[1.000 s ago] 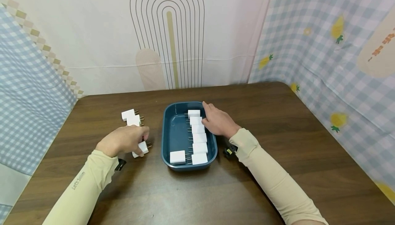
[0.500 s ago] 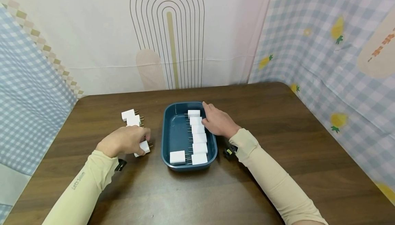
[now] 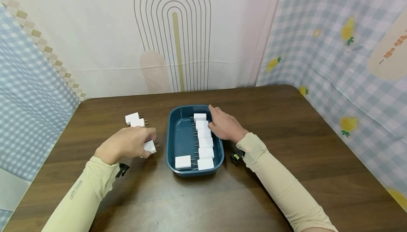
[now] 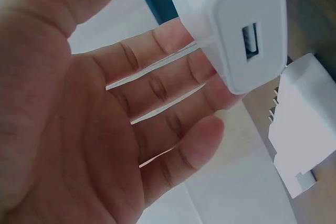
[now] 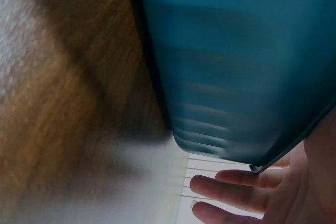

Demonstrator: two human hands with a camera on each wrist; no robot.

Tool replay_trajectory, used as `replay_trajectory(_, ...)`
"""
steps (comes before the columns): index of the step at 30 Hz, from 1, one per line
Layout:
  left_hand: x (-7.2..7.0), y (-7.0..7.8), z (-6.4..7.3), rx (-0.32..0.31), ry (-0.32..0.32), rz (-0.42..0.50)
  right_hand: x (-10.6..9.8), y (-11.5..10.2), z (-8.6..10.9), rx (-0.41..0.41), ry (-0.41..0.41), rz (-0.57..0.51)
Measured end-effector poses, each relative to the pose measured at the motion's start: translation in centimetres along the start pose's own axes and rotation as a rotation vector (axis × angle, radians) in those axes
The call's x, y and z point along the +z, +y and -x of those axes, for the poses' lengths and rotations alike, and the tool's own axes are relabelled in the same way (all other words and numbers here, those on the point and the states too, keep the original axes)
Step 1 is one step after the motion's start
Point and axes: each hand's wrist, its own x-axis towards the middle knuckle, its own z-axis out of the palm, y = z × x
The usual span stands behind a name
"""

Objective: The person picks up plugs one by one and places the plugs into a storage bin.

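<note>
My left hand (image 3: 128, 143) pinches a white USB charger (image 3: 149, 147) between thumb and fingertips, left of the blue tray. Its metal prongs point right, toward the tray. The charger's USB port end (image 4: 251, 40) faces the camera in the left wrist view, where the other fingers extend loosely below it. My right hand (image 3: 226, 124) rests on the right rim of the blue tray (image 3: 170, 133), thumb over the edge. In the right wrist view, its fingers (image 5: 231, 192) reach out nearly straight past the tray's corner (image 5: 210, 77).
Inside the tray, several white chargers (image 3: 205, 142) form a column along the right side, prongs leftward. A single charger (image 3: 182, 162) lies at its near left corner, prongs rightward. More loose chargers (image 3: 131, 118) lie on the brown table (image 3: 254, 196) beyond my left hand. Patterned cloths (image 3: 235, 30) hang around the table.
The charger pinched in my left hand has shifted slightly right and away from me, coming up a little. My right hand and the tray have stayed in place.
</note>
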Motion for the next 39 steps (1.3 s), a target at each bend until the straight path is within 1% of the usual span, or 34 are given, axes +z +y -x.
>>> replay_trajectory(6,-0.3,0.5,0.1,0.022,0.026,-0.001,0.0,0.2,0.1,-0.002,0.008,0.001)
replay_trajectory(10,-0.3,0.5,0.0,0.031,0.041,-0.004,0.0,0.2,0.2,-0.005,0.009,-0.002)
replay_trajectory(14,-0.3,0.5,0.1,0.029,0.086,-0.015,0.0,0.1,0.1,-0.009,0.013,-0.002)
replay_trajectory(16,-0.4,0.5,0.2,0.038,0.106,-0.015,0.0,0.1,0.0,-0.007,0.012,-0.002)
replay_trajectory(21,-0.5,0.7,0.4,0.070,0.139,-0.017,0.0,0.1,0.0,-0.004,0.009,0.001)
replay_trajectory(29,-0.7,1.5,0.5,0.122,0.231,-0.048,0.0,0.0,0.0,0.001,0.008,0.002)
replay_trajectory(39,-0.7,2.5,0.5,0.154,0.270,-0.055,0.0,0.0,0.0,0.000,0.005,0.004)
